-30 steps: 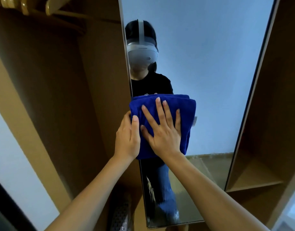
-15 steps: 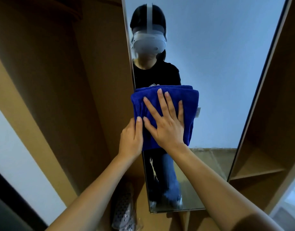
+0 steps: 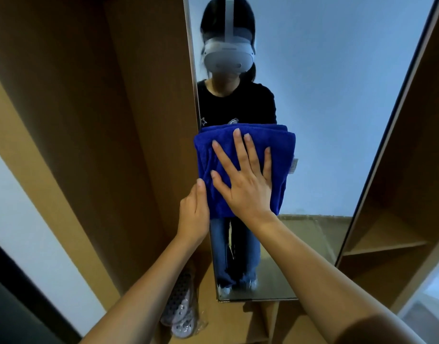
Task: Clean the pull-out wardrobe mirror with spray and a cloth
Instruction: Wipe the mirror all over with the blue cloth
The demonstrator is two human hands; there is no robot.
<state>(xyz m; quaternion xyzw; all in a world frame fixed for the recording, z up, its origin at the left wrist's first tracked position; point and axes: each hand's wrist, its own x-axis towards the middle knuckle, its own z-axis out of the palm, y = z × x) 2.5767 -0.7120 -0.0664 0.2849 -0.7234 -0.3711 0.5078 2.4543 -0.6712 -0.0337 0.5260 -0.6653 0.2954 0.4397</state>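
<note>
The tall pull-out mirror (image 3: 337, 108) stands out from the wardrobe and reflects a person with a headset. A folded blue cloth (image 3: 280, 150) lies flat against the glass near its left edge, about mid-height. My right hand (image 3: 243, 184) presses on the cloth with its fingers spread. My left hand (image 3: 193, 214) grips the mirror's left edge just below and left of the cloth, thumb on the front. No spray bottle is in view.
A brown wardrobe panel (image 3: 114, 120) rises at the left of the mirror. A shelf compartment (image 3: 387, 239) sits to the right behind the mirror's frame. A grey perforated item in a plastic bag (image 3: 181, 309) lies on the wardrobe floor beneath my left arm.
My right hand has slid the cloth a little down the glass, and my left hand has followed down the edge. The view has tilted down, showing the mirror's bottom edge.
</note>
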